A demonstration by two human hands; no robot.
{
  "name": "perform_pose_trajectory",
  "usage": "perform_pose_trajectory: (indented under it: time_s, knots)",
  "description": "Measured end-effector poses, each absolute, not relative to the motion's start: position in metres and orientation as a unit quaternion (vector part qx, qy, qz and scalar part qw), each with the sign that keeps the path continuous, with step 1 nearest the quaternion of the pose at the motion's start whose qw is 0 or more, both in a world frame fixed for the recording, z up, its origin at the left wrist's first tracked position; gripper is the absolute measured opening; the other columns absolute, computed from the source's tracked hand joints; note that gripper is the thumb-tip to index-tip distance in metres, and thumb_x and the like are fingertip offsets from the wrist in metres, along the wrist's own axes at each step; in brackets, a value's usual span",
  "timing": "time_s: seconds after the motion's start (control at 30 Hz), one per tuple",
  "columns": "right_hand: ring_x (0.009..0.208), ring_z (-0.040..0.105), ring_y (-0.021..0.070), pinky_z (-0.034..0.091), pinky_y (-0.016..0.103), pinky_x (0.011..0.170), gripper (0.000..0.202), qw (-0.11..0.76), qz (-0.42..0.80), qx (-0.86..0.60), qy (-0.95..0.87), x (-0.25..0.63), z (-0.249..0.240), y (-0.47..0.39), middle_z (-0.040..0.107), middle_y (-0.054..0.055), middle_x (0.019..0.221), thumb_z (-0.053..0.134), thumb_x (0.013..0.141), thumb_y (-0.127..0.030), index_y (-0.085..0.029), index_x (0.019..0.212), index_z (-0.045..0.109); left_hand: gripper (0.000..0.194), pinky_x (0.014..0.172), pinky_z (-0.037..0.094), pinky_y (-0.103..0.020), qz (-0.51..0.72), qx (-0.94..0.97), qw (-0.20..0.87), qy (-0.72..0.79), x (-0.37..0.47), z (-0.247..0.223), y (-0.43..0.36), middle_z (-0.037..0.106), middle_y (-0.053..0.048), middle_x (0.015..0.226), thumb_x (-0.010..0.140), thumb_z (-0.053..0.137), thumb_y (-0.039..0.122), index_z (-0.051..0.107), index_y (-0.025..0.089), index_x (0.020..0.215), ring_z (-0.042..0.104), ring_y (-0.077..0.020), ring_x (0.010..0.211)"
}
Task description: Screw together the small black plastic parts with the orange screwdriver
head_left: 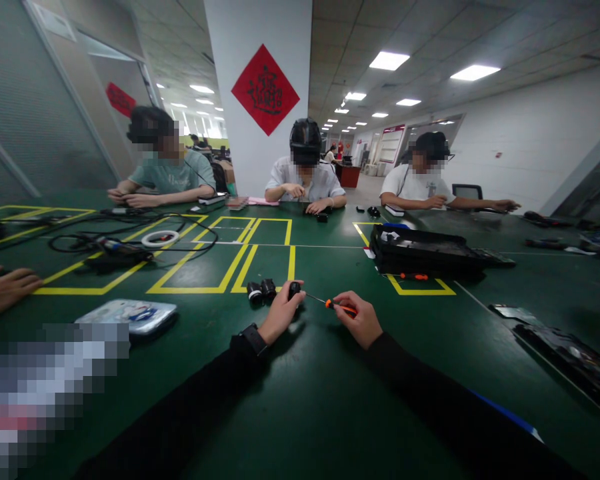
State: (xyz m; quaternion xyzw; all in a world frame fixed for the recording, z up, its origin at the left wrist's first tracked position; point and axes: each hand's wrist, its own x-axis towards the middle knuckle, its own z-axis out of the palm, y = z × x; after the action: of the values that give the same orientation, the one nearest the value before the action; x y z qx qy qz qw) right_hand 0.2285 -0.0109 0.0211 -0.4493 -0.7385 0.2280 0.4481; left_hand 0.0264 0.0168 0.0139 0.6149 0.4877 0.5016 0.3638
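My left hand (283, 312) is closed around a small black part (295, 289), whose exact kind I cannot make out. In my right hand (359, 320) is a screwdriver (336, 305) with an orange and black handle. Its thin shaft points left, and the tip reaches the black part or lies very close to it. Just left of my left hand, two small black cylindrical pieces (261, 291) stand side by side on the green table (300, 413).
A black tray-like casing (425, 250) lies right of centre, with an orange screwdriver (414, 276) before it. Opened electronics (570, 353) lie far right. Cables (115, 250) and a clear case (130, 315) are left. Another person's hand (7, 291) rests at the left edge; several people sit opposite.
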Motion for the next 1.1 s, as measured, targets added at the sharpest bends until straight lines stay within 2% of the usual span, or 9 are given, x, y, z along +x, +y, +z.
perform_pose_trajectory:
  time_s: [0.13,0.23,0.37,0.47,0.63,0.77,0.87,0.97,1.1]
  knots:
    - [0.08,0.055,0.0158,0.046,0.029,0.074,0.018,0.454,0.193,-0.432,-0.755,0.228,0.021,-0.011,0.057,0.004,0.09,0.056,0.073,-0.022,-0.019,0.092,0.057,0.027,0.069,0.039,-0.025,0.504,0.618,0.351,0.491,0.026,0.012,0.018,0.056,0.001,0.076,0.077,0.051,0.035,0.055,0.02,0.098,0.053,-0.0141,0.072]
    - [0.076,0.055,0.0148,0.046,0.029,0.072,0.023,0.435,0.218,-0.444,-0.752,0.228,0.019,-0.009,0.057,0.003,0.086,0.057,0.073,-0.023,-0.019,0.096,0.056,0.025,0.069,0.04,-0.025,0.502,0.627,0.338,0.491,0.025,0.01,0.019,0.056,0.001,0.077,0.077,0.051,0.035,0.055,0.02,0.096,0.054,-0.014,0.072]
    - [0.071,0.057,0.0146,0.045,0.028,0.068,0.021,0.368,0.264,-0.476,-0.754,0.229,0.016,-0.005,0.06,0.002,0.081,0.057,0.076,-0.031,-0.019,0.093,0.057,0.024,0.069,0.04,-0.026,0.495,0.638,0.329,0.49,0.025,0.009,0.02,0.057,0.0,0.078,0.077,0.051,0.035,0.055,0.02,0.096,0.053,-0.0144,0.073]
    - [0.072,0.055,0.0154,0.041,0.028,0.067,0.021,0.33,0.206,-0.49,-0.78,0.23,0.016,-0.005,0.06,0.003,0.078,0.05,0.082,-0.037,-0.019,0.084,0.061,0.023,0.067,0.04,-0.025,0.498,0.636,0.332,0.488,0.025,0.01,0.019,0.057,0.0,0.077,0.076,0.052,0.034,0.055,0.02,0.094,0.053,-0.0145,0.072]
    - [0.075,0.052,0.0143,0.04,0.027,0.07,0.023,0.316,0.159,-0.474,-0.807,0.231,0.015,-0.004,0.053,0.004,0.083,0.044,0.086,-0.031,-0.017,0.084,0.062,0.023,0.067,0.04,-0.025,0.49,0.627,0.35,0.495,0.024,0.01,0.019,0.057,0.0,0.076,0.076,0.051,0.033,0.056,0.02,0.094,0.054,-0.015,0.072]
    - [0.084,0.05,0.016,0.041,0.029,0.077,0.013,0.334,0.155,-0.451,-0.813,0.232,0.013,-0.001,0.052,0.005,0.089,0.054,0.08,-0.024,-0.016,0.089,0.059,0.026,0.071,0.041,-0.027,0.463,0.642,0.377,0.481,0.02,0.009,0.016,0.057,-0.002,0.081,0.079,0.046,0.034,0.052,0.019,0.1,0.055,-0.0161,0.078]
    - [0.085,0.05,0.0163,0.042,0.029,0.077,0.013,0.345,0.172,-0.441,-0.81,0.233,0.012,0.0,0.052,0.005,0.091,0.056,0.078,-0.021,-0.016,0.091,0.058,0.031,0.082,0.041,-0.031,0.438,0.661,0.416,0.445,0.016,0.008,0.012,0.057,-0.003,0.093,0.079,0.046,0.027,0.046,0.019,0.109,0.055,-0.0161,0.088]
    - [0.086,0.051,0.0161,0.041,0.03,0.08,0.013,0.347,0.186,-0.428,-0.813,0.234,0.012,0.002,0.053,0.005,0.09,0.048,0.084,-0.021,-0.017,0.09,0.059,0.042,0.09,0.039,-0.034,0.424,0.677,0.436,0.414,0.013,0.009,0.009,0.054,-0.006,0.104,0.078,0.047,0.022,0.036,0.019,0.119,0.054,-0.016,0.095]
    - [0.087,0.05,0.0167,0.04,0.033,0.083,0.024,0.346,0.167,-0.425,-0.82,0.233,0.012,0.003,0.055,0.006,0.087,0.037,0.089,-0.021,-0.016,0.086,0.061,0.051,0.092,0.038,-0.037,0.412,0.698,0.424,0.405,0.01,0.011,0.005,0.052,-0.008,0.108,0.081,0.046,0.025,0.025,0.02,0.128,0.054,-0.0164,0.096]
